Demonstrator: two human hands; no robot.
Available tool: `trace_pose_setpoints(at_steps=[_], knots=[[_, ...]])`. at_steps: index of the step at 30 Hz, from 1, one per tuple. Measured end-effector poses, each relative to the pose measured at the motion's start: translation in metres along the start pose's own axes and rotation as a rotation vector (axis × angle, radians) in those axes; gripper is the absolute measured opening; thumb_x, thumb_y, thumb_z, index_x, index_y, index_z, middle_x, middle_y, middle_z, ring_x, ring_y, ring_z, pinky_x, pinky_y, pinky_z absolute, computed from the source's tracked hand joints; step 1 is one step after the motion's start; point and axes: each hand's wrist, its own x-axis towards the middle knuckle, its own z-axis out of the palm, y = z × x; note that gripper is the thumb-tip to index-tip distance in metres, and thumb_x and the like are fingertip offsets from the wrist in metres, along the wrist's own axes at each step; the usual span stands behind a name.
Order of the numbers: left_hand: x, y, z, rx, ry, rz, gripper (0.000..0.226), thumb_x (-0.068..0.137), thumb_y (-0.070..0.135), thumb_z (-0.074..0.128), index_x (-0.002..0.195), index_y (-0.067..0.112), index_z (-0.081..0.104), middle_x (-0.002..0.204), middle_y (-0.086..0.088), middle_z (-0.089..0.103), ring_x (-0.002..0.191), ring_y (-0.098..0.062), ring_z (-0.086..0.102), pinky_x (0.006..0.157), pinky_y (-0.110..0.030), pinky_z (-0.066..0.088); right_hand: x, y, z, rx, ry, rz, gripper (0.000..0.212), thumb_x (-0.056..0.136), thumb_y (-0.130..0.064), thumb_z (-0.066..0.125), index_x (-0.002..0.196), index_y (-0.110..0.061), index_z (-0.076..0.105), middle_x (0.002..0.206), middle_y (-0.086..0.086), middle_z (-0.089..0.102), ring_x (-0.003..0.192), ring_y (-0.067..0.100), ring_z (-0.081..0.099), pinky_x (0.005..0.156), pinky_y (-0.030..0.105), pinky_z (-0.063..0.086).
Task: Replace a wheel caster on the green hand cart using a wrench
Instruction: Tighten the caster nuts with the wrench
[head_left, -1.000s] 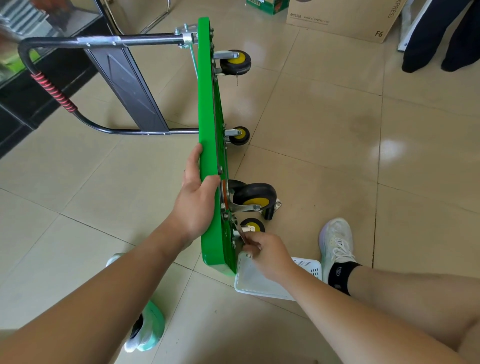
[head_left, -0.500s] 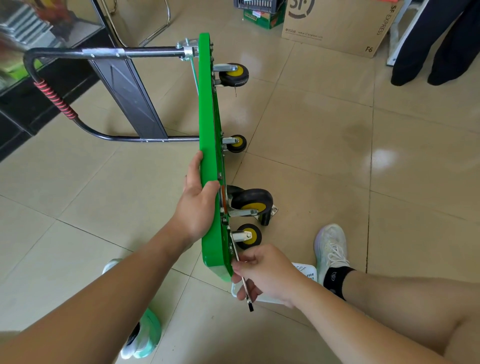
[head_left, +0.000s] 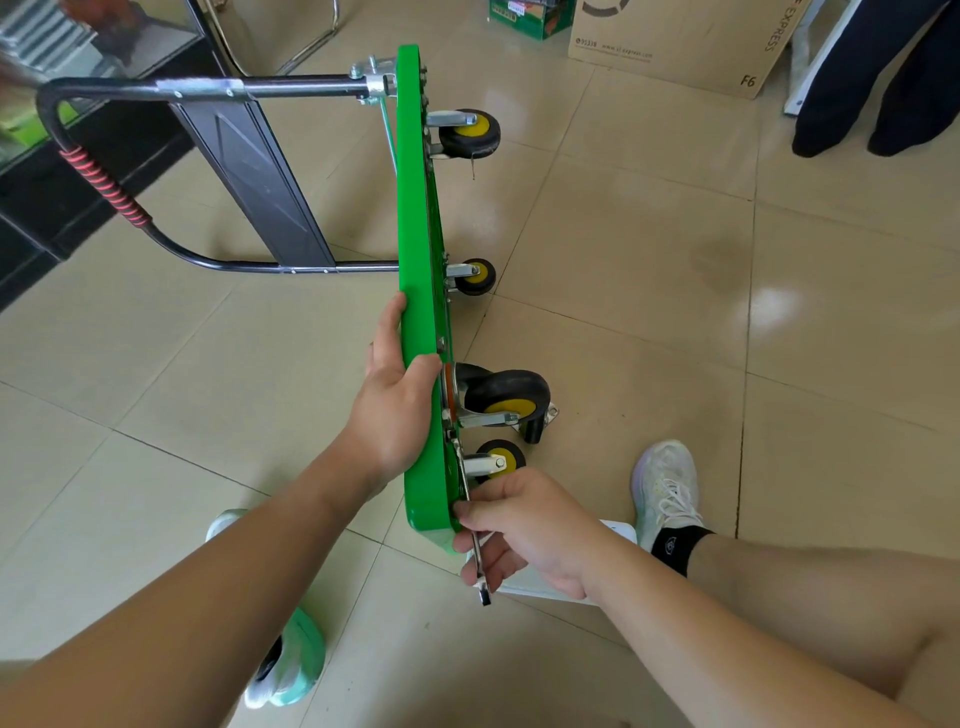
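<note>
- The green cart (head_left: 418, 249) stands on its long edge on the tiled floor (head_left: 649, 270), wheels facing right and the black handle (head_left: 156, 91) folded out to the left.
- The left hand (head_left: 392, 410) steadies the deck: its thumb hooks over the rim onto the wheel side, and the fingers lie on the far face.
- The right hand (head_left: 524, 525) has its fingers curled round a wrench (head_left: 483, 590). The shaft runs up along the underside toward the mount of the small caster (head_left: 498, 460) at the near corner, and the free end pokes out below the hand.
- Judged from this, the step in hand is working a bolt on that small caster — loosening or tightening cannot be told.
- Just above it sits a bigger caster (head_left: 509, 397); whether it is bolted on is unclear.
- The next move calls for keeping the wrench head seated while the handle swings, with the left hand bracing so the deck does not tip.
- Room is tight — the handle lies close against the deck's underside beside the near end, and a white tray (head_left: 618, 530) sits just under the right hand with a shoe (head_left: 667, 488) near.
- The floor to the right is open as far as a cardboard box (head_left: 675, 41) and another person's legs (head_left: 872, 78), both well apart.
</note>
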Motion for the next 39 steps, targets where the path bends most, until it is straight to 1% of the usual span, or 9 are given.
trace_pose_setpoints(at_steps=[5, 11, 14, 17, 22, 26, 28, 31, 39], knots=[[0.001, -0.001, 0.001, 0.004, 0.006, 0.005, 0.077, 0.085, 0.041, 0.038, 0.156, 0.053, 0.010, 0.145, 0.002, 0.048, 0.114, -0.018, 0.060, 0.091, -0.035, 0.052, 0.000, -0.006, -0.002, 0.064, -0.044, 0.024, 0.031, 0.098, -0.008, 0.061, 0.117, 0.016, 0.060, 0.079, 0.017, 0.064, 0.058, 0.029, 0.067, 0.048, 0.031, 0.055], [0.000, -0.001, 0.000, 0.005, 0.001, 0.010, 0.076, 0.085, 0.042, 0.038, 0.155, 0.054, 0.010, 0.148, 0.003, 0.046, 0.118, -0.018, 0.059, 0.099, -0.042, 0.051, 0.006, 0.002, -0.010, -0.053, -0.037, 0.008, 0.018, 0.100, -0.008, 0.058, 0.108, 0.006, 0.065, 0.074, 0.009, 0.066, 0.055, 0.025, 0.068, 0.051, 0.030, 0.056], [0.000, -0.001, 0.000, 0.009, -0.001, 0.009, 0.077, 0.085, 0.041, 0.038, 0.156, 0.053, 0.010, 0.148, 0.003, 0.047, 0.117, -0.019, 0.060, 0.097, -0.039, 0.052, 0.022, 0.016, -0.011, -0.240, 0.036, -0.012, 0.017, 0.101, -0.010, 0.058, 0.112, -0.001, 0.067, 0.082, 0.009, 0.070, 0.058, 0.023, 0.069, 0.059, 0.034, 0.059], [0.000, -0.002, -0.002, 0.003, 0.008, 0.006, 0.076, 0.085, 0.041, 0.039, 0.156, 0.053, 0.011, 0.150, 0.003, 0.046, 0.123, -0.019, 0.058, 0.105, -0.043, 0.049, 0.046, 0.031, -0.016, -0.329, 0.085, -0.057, 0.019, 0.098, -0.008, 0.061, 0.114, -0.004, 0.070, 0.089, 0.010, 0.073, 0.070, 0.024, 0.072, 0.077, 0.043, 0.063], [0.001, -0.004, -0.002, 0.000, 0.015, 0.003, 0.075, 0.086, 0.041, 0.040, 0.155, 0.054, 0.013, 0.150, 0.004, 0.048, 0.122, -0.020, 0.059, 0.106, -0.043, 0.048, 0.077, 0.034, -0.029, -0.549, 0.122, -0.096, 0.028, 0.097, -0.007, 0.059, 0.120, -0.017, 0.071, 0.108, 0.010, 0.074, 0.087, 0.018, 0.068, 0.083, 0.027, 0.053], [0.001, -0.003, -0.001, -0.001, 0.012, 0.002, 0.074, 0.086, 0.041, 0.040, 0.154, 0.056, 0.014, 0.150, 0.004, 0.049, 0.122, -0.021, 0.059, 0.107, -0.047, 0.049, 0.089, 0.032, -0.040, -0.620, 0.202, -0.163, 0.037, 0.094, 0.000, 0.055, 0.124, -0.016, 0.071, 0.117, 0.012, 0.071, 0.102, 0.026, 0.066, 0.097, 0.036, 0.052], [0.000, -0.002, 0.000, 0.000, 0.011, 0.004, 0.074, 0.086, 0.041, 0.040, 0.154, 0.055, 0.014, 0.150, 0.005, 0.049, 0.121, -0.020, 0.060, 0.104, -0.046, 0.051, 0.079, 0.036, -0.043, -0.647, 0.225, -0.188, 0.032, 0.096, -0.003, 0.058, 0.120, -0.018, 0.072, 0.112, 0.008, 0.071, 0.101, 0.025, 0.065, 0.095, 0.036, 0.051], [0.000, -0.001, 0.000, 0.004, 0.002, 0.003, 0.074, 0.085, 0.042, 0.039, 0.154, 0.056, 0.013, 0.148, 0.003, 0.049, 0.117, -0.020, 0.062, 0.100, -0.045, 0.053, 0.057, 0.046, -0.042, -0.623, 0.203, -0.131, 0.019, 0.097, -0.013, 0.061, 0.103, -0.026, 0.073, 0.090, -0.002, 0.069, 0.081, 0.019, 0.067, 0.078, 0.033, 0.057], [-0.003, 0.003, -0.001, 0.006, 0.004, -0.021, 0.077, 0.083, 0.045, 0.041, 0.153, 0.056, 0.012, 0.145, 0.002, 0.049, 0.116, -0.021, 0.062, 0.103, -0.050, 0.051, 0.006, 0.025, -0.019, -0.344, 0.069, -0.055, 0.018, 0.100, -0.016, 0.061, 0.099, 0.000, 0.069, 0.084, 0.009, 0.070, 0.060, 0.023, 0.069, 0.055, 0.028, 0.056]])
